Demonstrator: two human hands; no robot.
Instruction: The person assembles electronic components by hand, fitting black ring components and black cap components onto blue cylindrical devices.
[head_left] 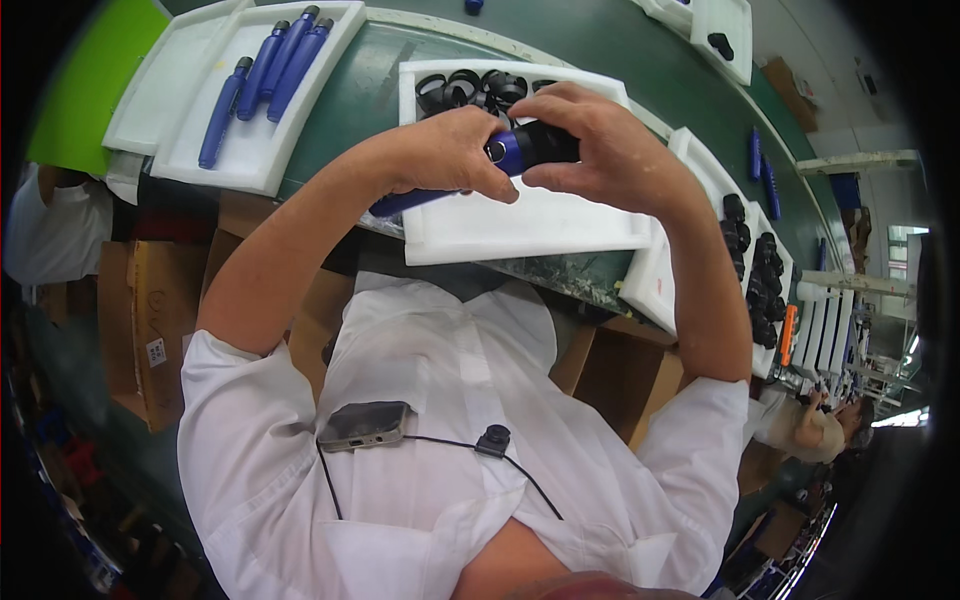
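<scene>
Above a white foam tray point(530, 225) in front of me, both my hands are on a blue flashlight-like tube point(511, 152) with a round button on its side. My left hand point(455, 155) is wrapped round the blue body, which slants down to the left beneath it. My right hand point(612, 140) curls its fingers and thumb round the black head point(550, 144) at the other end. Behind my hands, several black ring-shaped parts point(462, 86) lie along the far side of the tray.
Another foam tray point(255, 165) at the left holds several blue tubes point(285, 62). On the right, a foam tray point(650, 285) carries several black parts point(765, 280). Loose blue tubes point(770, 187) lie on the green table point(640, 50). Cardboard boxes point(155, 330) stand below its edge.
</scene>
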